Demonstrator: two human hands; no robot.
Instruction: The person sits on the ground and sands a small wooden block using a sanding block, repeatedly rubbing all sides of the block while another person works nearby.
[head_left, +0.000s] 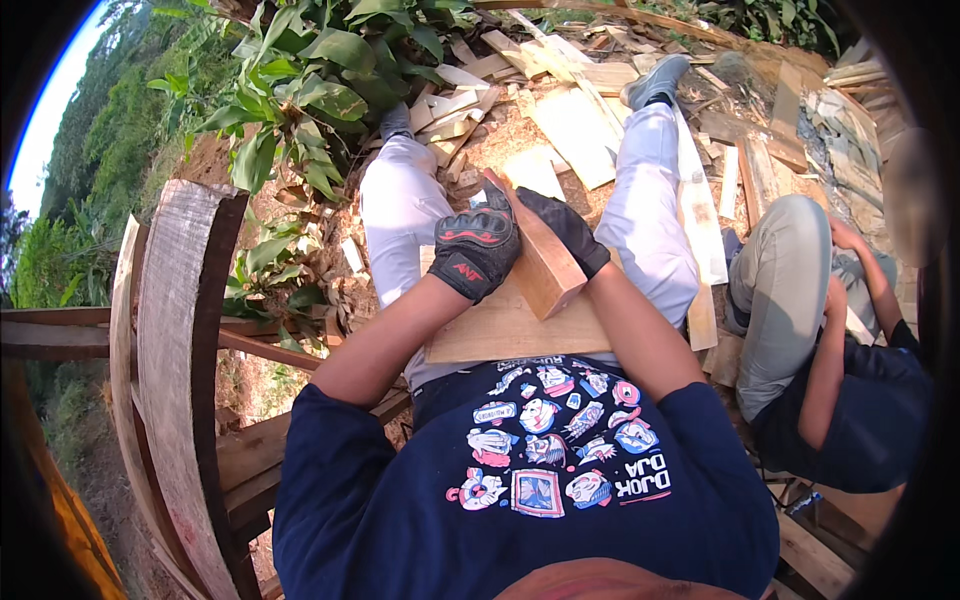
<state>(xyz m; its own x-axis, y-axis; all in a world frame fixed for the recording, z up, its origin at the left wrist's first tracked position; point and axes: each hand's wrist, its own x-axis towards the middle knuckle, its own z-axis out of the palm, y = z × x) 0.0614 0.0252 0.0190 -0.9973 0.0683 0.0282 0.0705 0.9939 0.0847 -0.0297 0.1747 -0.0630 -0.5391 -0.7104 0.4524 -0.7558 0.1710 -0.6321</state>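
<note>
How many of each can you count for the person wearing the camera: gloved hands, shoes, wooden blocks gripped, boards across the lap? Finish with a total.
Gloved hands: 2
Shoes: 2
Gripped wooden block: 1
Board across the lap: 1
Total: 6

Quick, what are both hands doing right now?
Left gloved hand: closed, holding the reddish-brown wooden block.
Right gloved hand: closed, holding the same block from its other side.

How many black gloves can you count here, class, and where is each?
2. One is on the left hand, left of the wooden block; one is on the right hand, right of it. Others may be hidden.
</note>
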